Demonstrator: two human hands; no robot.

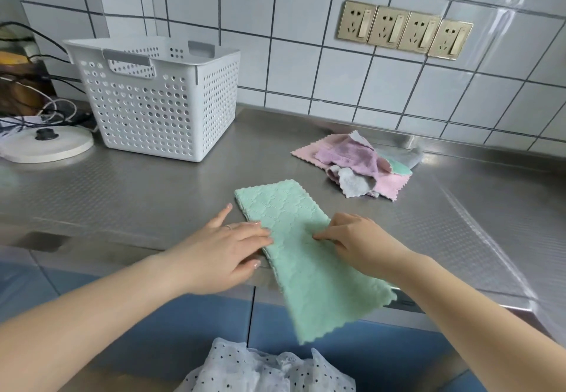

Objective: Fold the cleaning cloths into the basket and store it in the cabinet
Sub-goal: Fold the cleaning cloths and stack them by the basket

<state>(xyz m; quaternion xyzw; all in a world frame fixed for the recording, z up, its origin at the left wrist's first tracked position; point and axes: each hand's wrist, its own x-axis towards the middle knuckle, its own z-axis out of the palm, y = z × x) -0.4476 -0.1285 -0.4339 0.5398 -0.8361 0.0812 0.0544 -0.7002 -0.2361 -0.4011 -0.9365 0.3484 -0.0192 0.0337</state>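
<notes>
A mint green cloth (294, 238), folded into a long strip, lies on the steel counter (153, 195) with its near end hanging over the front edge. My left hand (226, 244) lies flat on the cloth's left edge, fingers straight. My right hand (358, 238) rests on the cloth's right side with curled fingers pressing into the fabric. A white perforated basket (153, 100) stands at the back left; its inside is mostly hidden. A loose pile of pink, purple, grey and green cloths (358, 165) sits at the back right.
A round white appliance base (46, 143) with cables sits left of the basket. Four gold wall sockets (404, 30) are set in the tiled wall. Blue cabinet doors (337, 345) run below the counter edge.
</notes>
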